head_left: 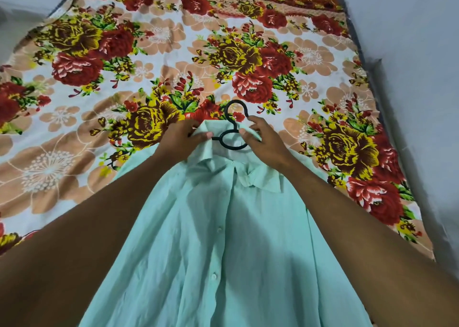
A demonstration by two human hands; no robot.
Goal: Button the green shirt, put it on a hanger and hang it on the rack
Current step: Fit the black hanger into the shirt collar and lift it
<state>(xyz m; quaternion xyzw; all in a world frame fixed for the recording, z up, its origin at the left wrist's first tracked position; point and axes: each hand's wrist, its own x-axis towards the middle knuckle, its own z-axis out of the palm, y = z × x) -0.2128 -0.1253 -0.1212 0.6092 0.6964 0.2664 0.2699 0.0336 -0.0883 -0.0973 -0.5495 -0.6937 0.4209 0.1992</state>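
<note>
The mint-green shirt (223,239) lies front up on the bed, its placket buttoned down the middle. A black plastic hanger (232,128) sits inside the neck opening; only its hook and a ring below it show, the arms are hidden under the fabric. My left hand (182,138) pinches the left side of the collar next to the hanger's ring. My right hand (260,140) grips the right side of the collar, fingers touching the base of the hook.
A floral bedsheet (173,53) in red, yellow and peach covers the bed. Pale walls (409,41) border it on the right and upper left. The bed's right edge (387,133) runs diagonally. No rack is in view.
</note>
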